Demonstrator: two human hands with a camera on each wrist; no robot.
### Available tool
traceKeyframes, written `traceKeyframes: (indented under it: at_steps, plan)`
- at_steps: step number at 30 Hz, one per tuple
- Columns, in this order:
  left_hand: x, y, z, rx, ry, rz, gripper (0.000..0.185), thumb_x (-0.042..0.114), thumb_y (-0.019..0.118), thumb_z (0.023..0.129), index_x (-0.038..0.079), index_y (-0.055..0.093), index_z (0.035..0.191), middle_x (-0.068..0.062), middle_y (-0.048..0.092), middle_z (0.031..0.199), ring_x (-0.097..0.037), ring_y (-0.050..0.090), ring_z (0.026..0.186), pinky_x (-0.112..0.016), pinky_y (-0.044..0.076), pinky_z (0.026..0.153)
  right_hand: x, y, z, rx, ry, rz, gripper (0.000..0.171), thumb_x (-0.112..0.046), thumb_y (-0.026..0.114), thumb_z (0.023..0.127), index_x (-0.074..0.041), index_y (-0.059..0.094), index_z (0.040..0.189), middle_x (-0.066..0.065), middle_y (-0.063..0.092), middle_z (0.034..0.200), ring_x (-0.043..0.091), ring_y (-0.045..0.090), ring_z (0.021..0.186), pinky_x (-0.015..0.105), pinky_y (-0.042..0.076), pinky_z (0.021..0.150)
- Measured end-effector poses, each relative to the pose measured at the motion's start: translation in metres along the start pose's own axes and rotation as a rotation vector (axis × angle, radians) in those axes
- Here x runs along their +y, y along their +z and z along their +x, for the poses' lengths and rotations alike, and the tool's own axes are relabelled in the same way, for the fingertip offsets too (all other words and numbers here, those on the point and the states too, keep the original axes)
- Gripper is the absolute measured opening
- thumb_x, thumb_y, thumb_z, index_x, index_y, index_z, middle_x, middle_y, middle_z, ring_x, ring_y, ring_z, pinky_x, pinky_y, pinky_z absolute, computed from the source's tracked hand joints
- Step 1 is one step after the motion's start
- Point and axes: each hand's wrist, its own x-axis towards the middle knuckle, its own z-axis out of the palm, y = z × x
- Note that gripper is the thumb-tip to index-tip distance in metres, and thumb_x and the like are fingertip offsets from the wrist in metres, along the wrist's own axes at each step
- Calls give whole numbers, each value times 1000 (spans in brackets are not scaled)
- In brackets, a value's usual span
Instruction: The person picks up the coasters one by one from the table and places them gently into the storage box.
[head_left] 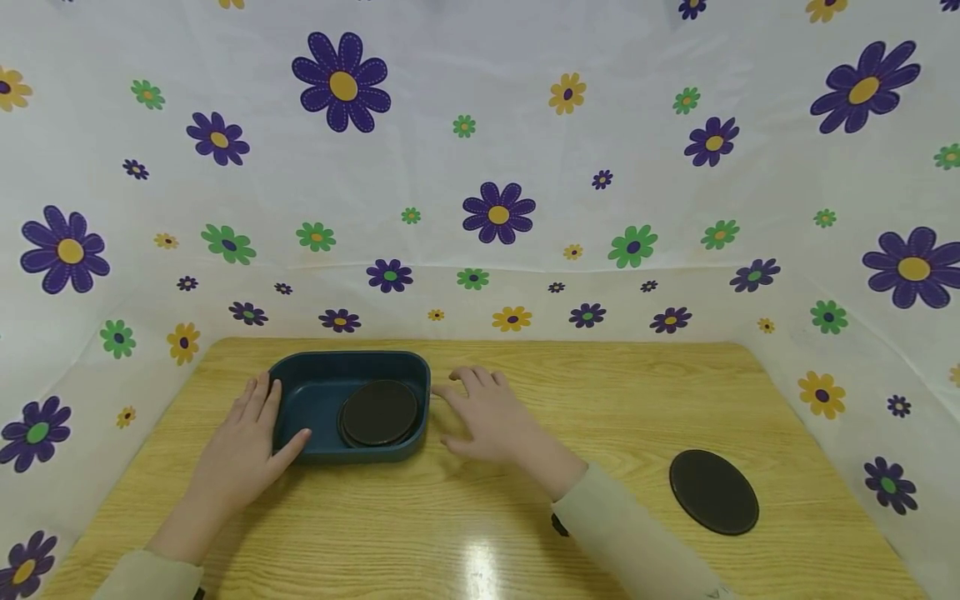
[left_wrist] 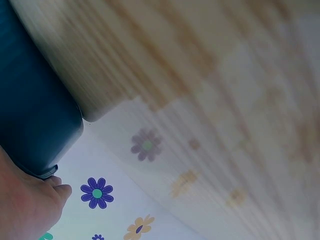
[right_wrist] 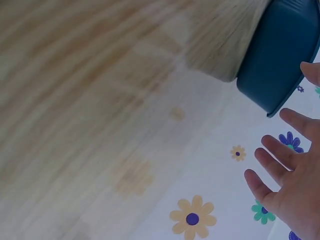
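A dark blue rectangular tub [head_left: 307,417] stands toward the left of the table. Inside its right end lie black round discs [head_left: 380,412], stacked so that only the top one shows fully. My left hand [head_left: 240,450] rests against the tub's left side, fingers laid nearly straight along the rim and thumb over the near corner. In the left wrist view, that hand [left_wrist: 35,205] sits at the rim. My right hand [head_left: 487,417] hovers just right of the tub, fingers spread and loosely bent, with nothing held. The right wrist view has this hand [right_wrist: 295,170] beside the tub's wall.
Another black disc [head_left: 714,492] lies flat on the right part of the wooden table [head_left: 600,392]. A white flower-patterned cloth [head_left: 420,167] surrounds the table at the back and both sides.
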Motion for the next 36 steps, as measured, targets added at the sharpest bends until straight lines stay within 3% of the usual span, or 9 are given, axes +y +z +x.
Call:
traceKeyframes:
  at_steps: [22, 36]
  plan:
    - [0, -1, 0, -11, -5, 1, 96, 55, 56, 106, -12, 20, 164, -36, 15, 172, -54, 14, 162, -63, 15, 133, 51, 2, -78, 73, 137, -41, 69, -45, 79, 92, -14, 58, 150, 20, 56, 148, 41, 54, 138, 62, 50, 111]
    - [0, -1, 0, -16, -9, 11, 97, 58, 55, 106, -12, 20, 164, -36, 16, 172, -54, 16, 161, -65, 18, 132, 72, -16, -132, 126, 243, -12, 64, -38, 80, 92, -13, 58, 147, 22, 58, 143, 44, 55, 133, 66, 48, 106]
